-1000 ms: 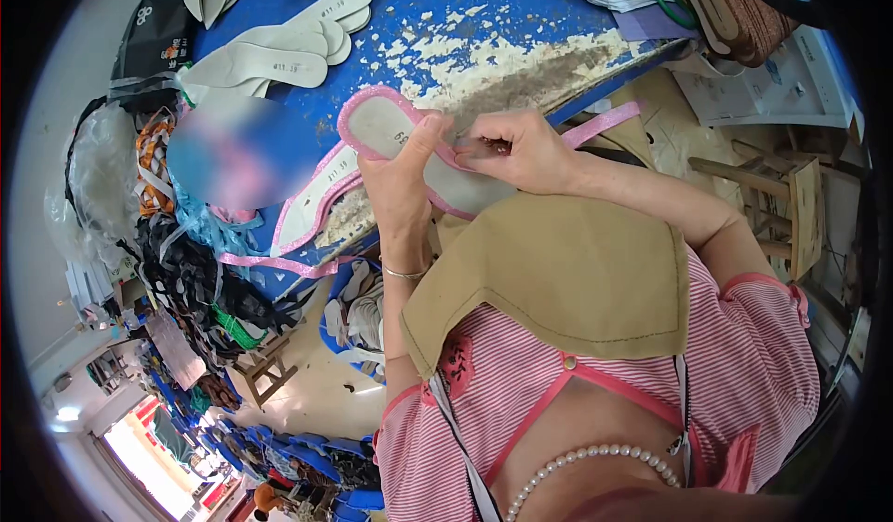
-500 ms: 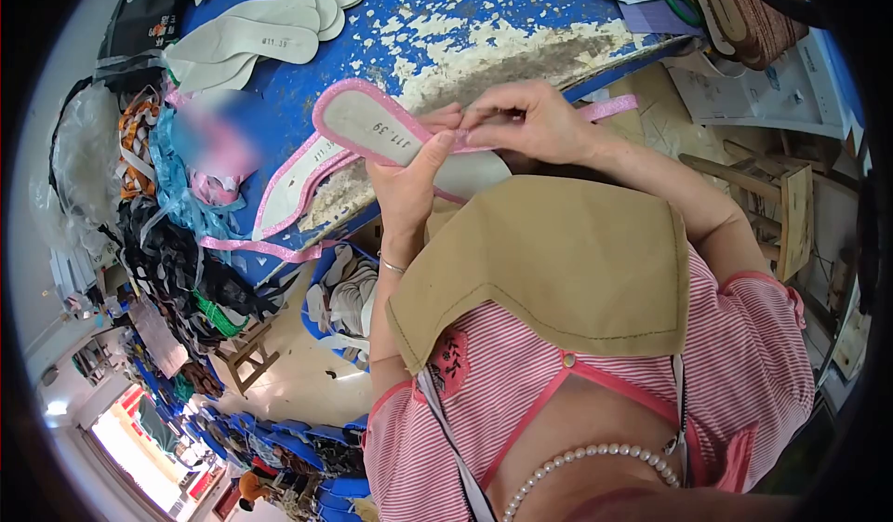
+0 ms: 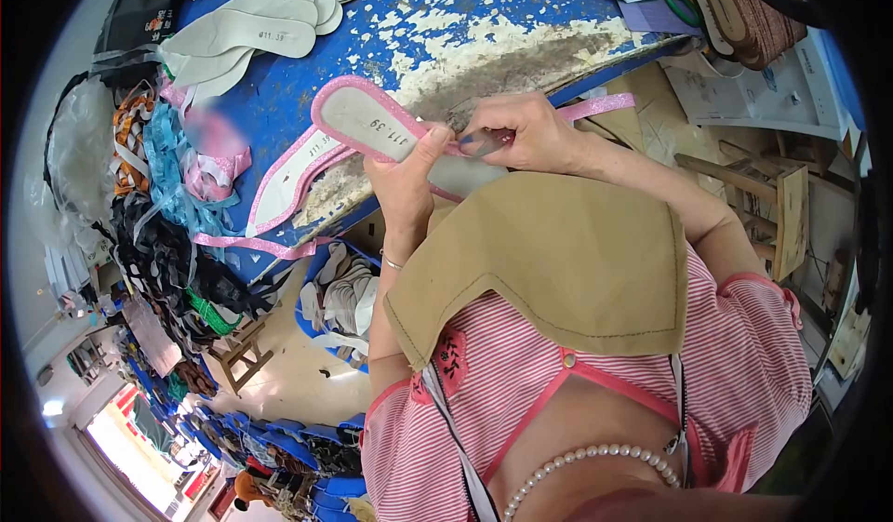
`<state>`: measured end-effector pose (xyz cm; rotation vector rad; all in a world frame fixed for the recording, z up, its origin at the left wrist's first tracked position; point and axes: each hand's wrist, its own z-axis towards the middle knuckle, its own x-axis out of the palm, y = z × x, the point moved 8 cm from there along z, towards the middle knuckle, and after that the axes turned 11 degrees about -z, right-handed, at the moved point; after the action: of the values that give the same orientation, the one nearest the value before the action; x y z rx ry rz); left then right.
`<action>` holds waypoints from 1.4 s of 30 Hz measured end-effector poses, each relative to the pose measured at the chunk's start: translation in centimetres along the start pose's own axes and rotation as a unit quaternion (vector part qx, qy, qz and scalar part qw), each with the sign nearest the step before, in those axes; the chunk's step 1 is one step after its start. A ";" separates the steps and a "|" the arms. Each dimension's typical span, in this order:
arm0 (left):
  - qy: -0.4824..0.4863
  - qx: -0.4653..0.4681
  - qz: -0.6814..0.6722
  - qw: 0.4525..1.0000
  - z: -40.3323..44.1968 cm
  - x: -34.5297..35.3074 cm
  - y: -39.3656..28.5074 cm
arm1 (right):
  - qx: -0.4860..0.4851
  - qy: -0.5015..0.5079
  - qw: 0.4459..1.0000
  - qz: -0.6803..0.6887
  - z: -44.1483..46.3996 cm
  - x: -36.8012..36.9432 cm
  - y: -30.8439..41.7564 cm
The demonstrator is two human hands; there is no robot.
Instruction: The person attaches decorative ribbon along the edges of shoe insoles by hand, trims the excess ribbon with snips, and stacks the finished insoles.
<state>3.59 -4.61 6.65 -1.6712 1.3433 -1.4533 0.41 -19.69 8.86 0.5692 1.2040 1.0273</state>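
My left hand (image 3: 406,185) is closed on a pale insole (image 3: 358,117) marked 111.39, with its thumb on top. A glittery pink strip (image 3: 409,117) runs round the insole's edge. Close beside that thumb, my right hand (image 3: 526,133) is closed at the insole's side, its fingers pinched on the pink strip. A small greyish piece shows between its fingers, too unclear to name. The strip's loose end (image 3: 600,106) sticks out beyond the right hand. Under the held insole lies another pink-edged insole (image 3: 290,180) on the table, partly hidden.
The worn blue table (image 3: 391,20) carries stacked plain insoles (image 3: 251,33). Coloured strips and black scraps (image 3: 163,252) hang at the left. Below the edge stands a blue bin (image 3: 307,303) with pale pieces. A wooden stool (image 3: 786,215) is at the right.
My right hand has turned, and its fingers have curled in more at the insole's edge. The left hand still holds the insole in nearly the same place.
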 end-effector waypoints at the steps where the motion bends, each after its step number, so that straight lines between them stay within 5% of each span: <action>1: 0.023 0.012 0.005 1.000 -0.1 0.3 0.2 | 0.011 -0.002 1.000 0.022 -0.2 0.3 -0.3; 4: 0.072 0.038 0.012 0.997 -0.2 1.1 0.6 | 0.031 -0.005 0.998 0.062 -0.5 0.1 -1.0; 8: 0.060 -0.007 -0.060 0.996 0.1 0.1 1.1 | 0.230 0.133 0.944 0.196 -0.9 1.4 -3.9; 18: -0.017 0.066 -0.114 0.991 1.9 0.8 -3.8 | 0.196 0.012 0.933 0.303 1.1 -2.5 -2.1; 28: -0.041 0.095 -0.037 0.994 3.5 3.3 -4.7 | 0.329 0.064 0.887 0.318 -1.6 -2.3 -3.6; 34: -0.030 0.092 0.061 0.993 3.6 5.2 -4.7 | 0.291 0.061 0.915 0.273 -2.9 -3.1 -4.1; 38: 0.175 -0.016 -0.256 0.951 2.1 10.4 -4.4 | 0.245 0.072 0.909 0.330 -2.8 -4.0 -3.2; 42: 0.322 -0.065 -0.282 0.902 2.2 10.5 -2.4 | 0.257 0.085 0.899 0.343 -2.6 -4.5 -2.7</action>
<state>5.59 -13.80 12.31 -1.8371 1.3431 -2.4683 -1.17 -25.30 8.03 1.4173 1.4813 1.3639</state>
